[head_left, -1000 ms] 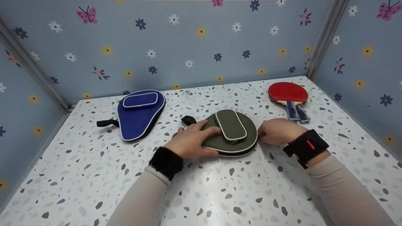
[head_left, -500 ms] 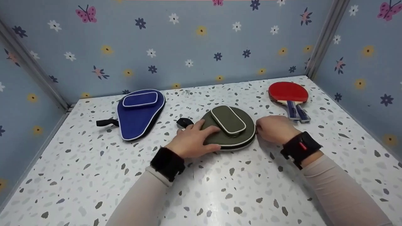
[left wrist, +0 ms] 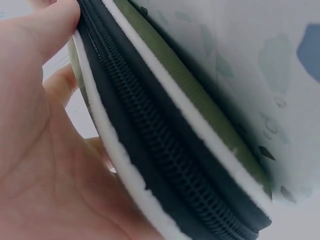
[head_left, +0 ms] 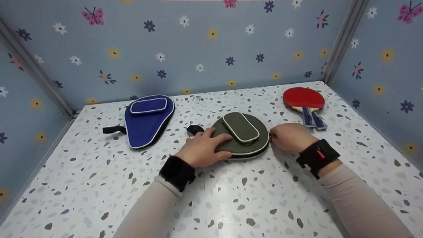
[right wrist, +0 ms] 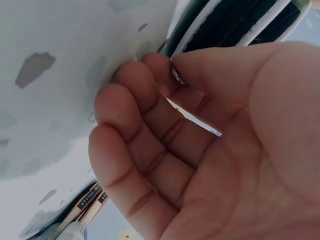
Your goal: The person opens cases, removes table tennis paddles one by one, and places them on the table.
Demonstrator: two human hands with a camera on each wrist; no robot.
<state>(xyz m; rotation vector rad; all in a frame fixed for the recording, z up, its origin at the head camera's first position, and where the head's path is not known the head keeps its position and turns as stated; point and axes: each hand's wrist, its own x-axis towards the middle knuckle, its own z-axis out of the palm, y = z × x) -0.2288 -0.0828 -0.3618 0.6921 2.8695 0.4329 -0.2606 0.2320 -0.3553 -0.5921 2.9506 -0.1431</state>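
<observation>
Against green case (head_left: 240,127), left fingers (head_left: 222,138) spread, right fingers (right wrist: 117,111) pinched round pull (right wrist: 176,75)

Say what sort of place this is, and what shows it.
Probably an indoor booth or staged work corner: a speckled white tabletop closed in on three visible sides by blue panels printed with flowers and butterflies, with grey metal strips at the corners.

Gap between blue case (head_left: 145,125) and olive case (head_left: 244,129), strap (head_left: 195,129) within

Head camera high, facing forward-down across table (head_left: 214,205); wrist cameras close, both catching green case (left wrist: 160,125).
</observation>
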